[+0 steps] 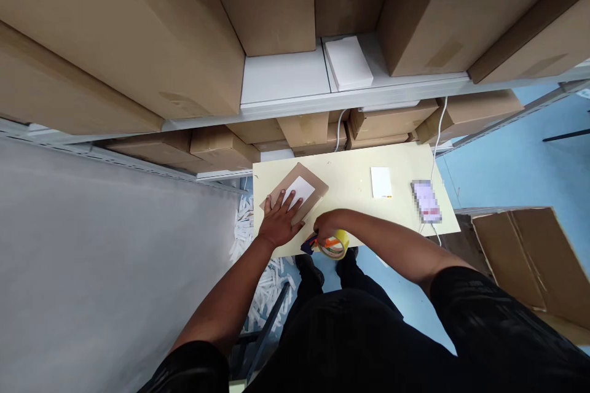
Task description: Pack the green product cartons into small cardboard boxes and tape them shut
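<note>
My left hand (pixel 280 221) lies flat with spread fingers on a brown cardboard parcel (pixel 318 186) and on the white label (pixel 302 188) on its top. The parcel rests at an angle near the left end of the pale table (pixel 350 178). Close to the table's front edge, my right hand (pixel 328 224) is wrapped round a tape dispenser (pixel 310 244) with a dark blue and orange body. A roll of yellow tape (pixel 343 244) sits in it. The dispenser is apart from the parcel, and my fingers partly hide its handle.
A white pad (pixel 381 182) and a phone (pixel 426 201) with a cable lie to the right on the table. Shelves behind hold large cartons (pixel 276 0) and a white box (pixel 348 63). Paper scraps (pixel 265 291) cover the floor at left; an open carton (pixel 520 258) stands right.
</note>
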Tool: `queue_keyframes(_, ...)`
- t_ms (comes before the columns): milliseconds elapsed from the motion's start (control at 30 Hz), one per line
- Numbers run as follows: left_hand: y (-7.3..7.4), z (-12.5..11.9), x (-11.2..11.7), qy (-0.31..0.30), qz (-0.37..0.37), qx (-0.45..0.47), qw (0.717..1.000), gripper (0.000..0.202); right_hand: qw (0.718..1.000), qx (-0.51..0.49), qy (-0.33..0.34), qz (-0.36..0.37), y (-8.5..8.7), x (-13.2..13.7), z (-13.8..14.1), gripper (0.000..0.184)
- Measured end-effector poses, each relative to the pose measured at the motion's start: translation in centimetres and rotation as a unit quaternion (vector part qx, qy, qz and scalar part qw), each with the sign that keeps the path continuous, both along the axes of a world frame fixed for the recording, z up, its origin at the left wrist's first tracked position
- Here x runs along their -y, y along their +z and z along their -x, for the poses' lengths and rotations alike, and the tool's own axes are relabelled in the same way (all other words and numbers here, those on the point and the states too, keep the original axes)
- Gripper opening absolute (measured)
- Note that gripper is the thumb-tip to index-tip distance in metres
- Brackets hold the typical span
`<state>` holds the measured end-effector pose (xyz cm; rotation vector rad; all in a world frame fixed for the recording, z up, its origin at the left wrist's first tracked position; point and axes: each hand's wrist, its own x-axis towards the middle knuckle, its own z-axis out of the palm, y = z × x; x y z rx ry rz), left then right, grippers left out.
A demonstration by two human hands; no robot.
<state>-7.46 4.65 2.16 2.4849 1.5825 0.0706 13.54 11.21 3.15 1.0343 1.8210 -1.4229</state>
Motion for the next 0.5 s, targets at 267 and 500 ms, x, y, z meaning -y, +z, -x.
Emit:
queue_keyframes(267,-0.6,0.5,0.2,-0.001,-0.018,0.019,1.000,0.072,0.899,-0.056,-0.423,-0.095,-1.4,9.7,-15.0,0.056)
queue_keyframes(500,-0.8,0.6,0.0,-0.004,-0.014,-0.009,1.000,0.071,0.870,0.039,-0.413,-0.266,-3.9,10.4,-20.3,0.032)
